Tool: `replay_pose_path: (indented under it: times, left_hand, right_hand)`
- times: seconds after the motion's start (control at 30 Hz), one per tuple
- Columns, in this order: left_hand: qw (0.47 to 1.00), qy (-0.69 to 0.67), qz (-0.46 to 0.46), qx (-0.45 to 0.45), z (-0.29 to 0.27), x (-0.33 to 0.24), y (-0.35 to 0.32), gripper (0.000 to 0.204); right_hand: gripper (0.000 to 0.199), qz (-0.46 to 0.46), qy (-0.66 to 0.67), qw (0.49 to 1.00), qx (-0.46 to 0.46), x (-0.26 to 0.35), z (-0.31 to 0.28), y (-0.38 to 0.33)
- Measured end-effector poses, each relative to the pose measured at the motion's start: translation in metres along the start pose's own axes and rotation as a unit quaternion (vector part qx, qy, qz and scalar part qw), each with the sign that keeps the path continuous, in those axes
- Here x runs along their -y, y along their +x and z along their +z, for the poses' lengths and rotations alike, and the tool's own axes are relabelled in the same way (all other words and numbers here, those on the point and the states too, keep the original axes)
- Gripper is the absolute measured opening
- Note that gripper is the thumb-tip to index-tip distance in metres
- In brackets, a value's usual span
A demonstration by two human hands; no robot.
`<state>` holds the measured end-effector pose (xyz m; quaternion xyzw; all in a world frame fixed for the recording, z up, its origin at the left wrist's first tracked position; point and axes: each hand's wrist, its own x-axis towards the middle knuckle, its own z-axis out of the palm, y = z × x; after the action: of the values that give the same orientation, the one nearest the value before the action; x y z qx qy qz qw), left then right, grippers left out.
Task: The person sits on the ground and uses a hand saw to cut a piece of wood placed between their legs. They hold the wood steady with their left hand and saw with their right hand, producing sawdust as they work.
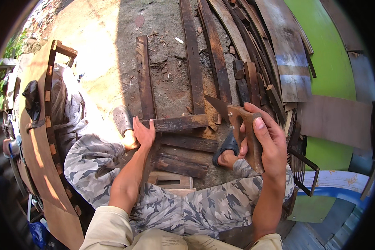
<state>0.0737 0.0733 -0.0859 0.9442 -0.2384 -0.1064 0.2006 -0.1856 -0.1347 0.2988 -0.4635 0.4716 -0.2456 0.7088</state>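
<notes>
My right hand (271, 141) is wrapped round the wooden handle of a hand saw (253, 131), raised above my right knee. Its dark blade (217, 107) points away to the left, close to the right end of a short dark wooden board (179, 122). That board lies crosswise over the ends of long planks. My left hand (143, 132) grips the board's left end from above, with thumb and forefinger showing and the other fingers partly hidden. Nearer me lie two more dark wood pieces, one (189, 142) just below the board and another (181, 164) closer in.
Long planks (191, 54) run away over the rough concrete. More timber (262, 50) is heaped at the right, beside a green panel (329, 54). A curved plywood sheet (46, 166) stands at the left. A small wooden block (171, 180) sits between my legs.
</notes>
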Motion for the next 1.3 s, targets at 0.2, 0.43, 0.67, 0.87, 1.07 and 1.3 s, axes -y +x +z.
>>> replay_pose_path:
  times: [0.2,0.43,0.67,0.87,1.07,1.3]
  left_hand:
    - [0.934,-0.216,-0.127,0.254,-0.022,0.035,0.032,0.108]
    - [0.918,-0.234,-0.09,0.308,-0.018,0.032,0.043,0.108]
    - [0.915,-0.262,-0.099,0.291,-0.019,0.03,0.032,0.106]
    - [0.932,-0.252,-0.132,0.225,-0.013,0.02,0.013,0.09]
    - [0.939,-0.228,-0.136,0.218,-0.019,0.009,0.009,0.083]
    - [0.94,-0.215,-0.143,0.222,-0.012,0.015,0.011,0.083]
  right_hand:
    - [0.049,0.001,-0.003,1.0,0.029,-0.015,0.017,0.0]
    - [0.048,0.044,0.024,0.996,0.067,-0.041,0.047,0.014]
    - [0.052,0.079,0.044,0.992,0.086,-0.059,0.107,0.027]
    - [0.035,0.123,0.017,0.989,0.083,-0.074,0.181,0.059]
    - [0.034,0.132,0.019,0.986,0.101,-0.092,0.212,0.096]
    - [0.03,0.156,-0.027,0.984,0.084,-0.074,0.238,0.08]
